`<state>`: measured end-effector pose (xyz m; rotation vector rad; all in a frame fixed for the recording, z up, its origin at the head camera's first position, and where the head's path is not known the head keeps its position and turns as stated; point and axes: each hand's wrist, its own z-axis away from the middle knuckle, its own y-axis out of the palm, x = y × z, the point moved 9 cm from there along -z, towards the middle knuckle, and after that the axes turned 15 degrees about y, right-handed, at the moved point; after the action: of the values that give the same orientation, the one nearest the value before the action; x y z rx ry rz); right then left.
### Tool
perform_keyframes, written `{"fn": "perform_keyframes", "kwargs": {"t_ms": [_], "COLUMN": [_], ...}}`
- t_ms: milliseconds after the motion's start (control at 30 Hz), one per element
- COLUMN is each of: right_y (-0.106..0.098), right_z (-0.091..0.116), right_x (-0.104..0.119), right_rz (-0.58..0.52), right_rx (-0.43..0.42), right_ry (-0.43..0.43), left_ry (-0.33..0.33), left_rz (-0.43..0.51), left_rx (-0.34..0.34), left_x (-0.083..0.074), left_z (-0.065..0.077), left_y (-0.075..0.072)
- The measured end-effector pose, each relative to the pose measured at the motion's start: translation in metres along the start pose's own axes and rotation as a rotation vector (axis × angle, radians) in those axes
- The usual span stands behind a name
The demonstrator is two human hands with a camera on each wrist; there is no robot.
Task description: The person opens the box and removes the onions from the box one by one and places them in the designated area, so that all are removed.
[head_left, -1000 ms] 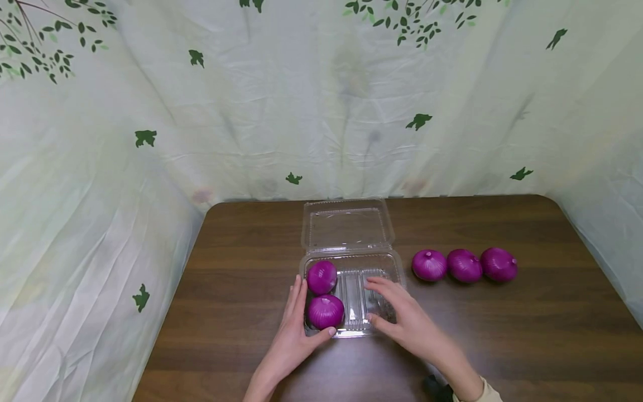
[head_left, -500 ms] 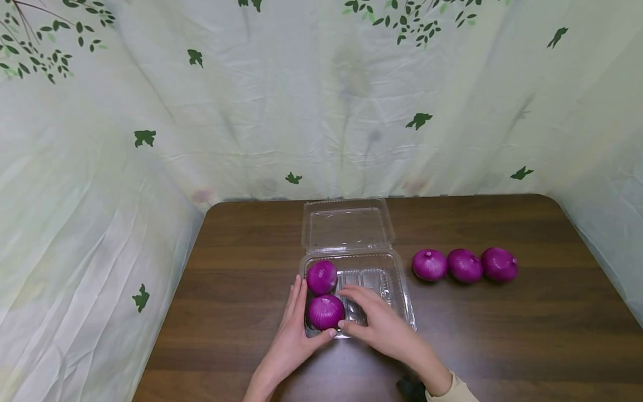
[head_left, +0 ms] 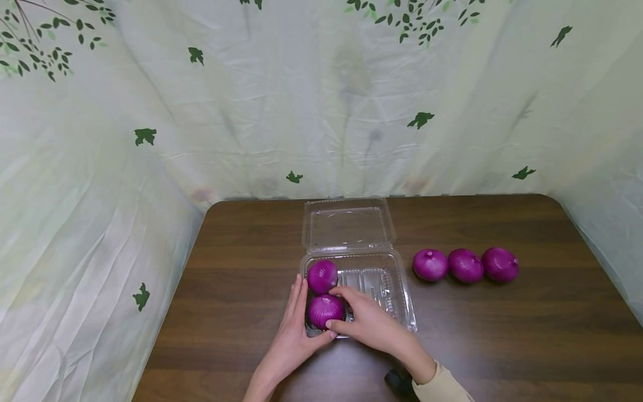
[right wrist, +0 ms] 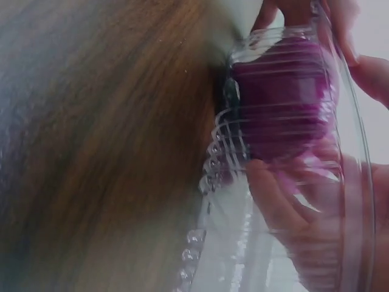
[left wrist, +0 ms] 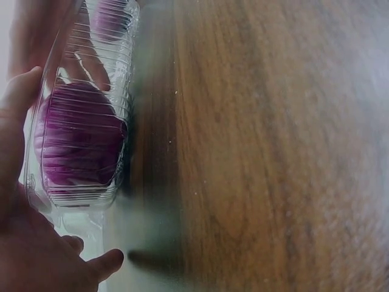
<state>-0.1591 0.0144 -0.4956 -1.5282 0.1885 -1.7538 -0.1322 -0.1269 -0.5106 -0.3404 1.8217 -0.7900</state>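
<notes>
A clear plastic clamshell container (head_left: 374, 282) lies on the table with its lid folded back. Two red onions are in its left side, the far onion (head_left: 322, 275) behind the near onion (head_left: 322, 311). My right hand (head_left: 370, 322) reaches into the container and holds the near onion between thumb and fingers. Straight fingers of my left hand (head_left: 293, 330) rest along the container's left wall, the thumb at its front edge. Through the clear wall, the near onion (left wrist: 79, 137) shows in the left wrist view, as does that onion (right wrist: 279, 100) in the right wrist view.
Three more red onions (head_left: 465, 265) sit in a row right of the container on the brown wooden table (head_left: 507, 335). The open lid (head_left: 348, 228) reaches toward the table's back edge. A pale leaf-print curtain (head_left: 321, 111) hangs behind.
My right hand has moved left, from the container's right side to the near onion, and closed its thumb and fingers on it. My left hand and the onions have stayed in place.
</notes>
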Motion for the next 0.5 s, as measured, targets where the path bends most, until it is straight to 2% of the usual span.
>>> {"fn": "perform_keyframes", "kwargs": {"t_ms": [167,300,500], "right_y": [0.005,0.007,0.007], "right_z": [-0.006,-0.008,-0.011], "right_x": [-0.001,-0.002,-0.004], "right_rz": [0.002,-0.015,-0.055], "right_rx": [0.006,-0.024,-0.05], "right_ry": [0.045,0.081,0.133], "left_ry": [0.023,0.03,-0.019], "left_rz": [-0.012,-0.012,0.017], "left_rx": [-0.013,-0.014,0.011], "left_x": [-0.002,-0.002,0.001], "left_z": [0.0,-0.001,0.0], "left_y": [-0.001,-0.001,0.001]}}
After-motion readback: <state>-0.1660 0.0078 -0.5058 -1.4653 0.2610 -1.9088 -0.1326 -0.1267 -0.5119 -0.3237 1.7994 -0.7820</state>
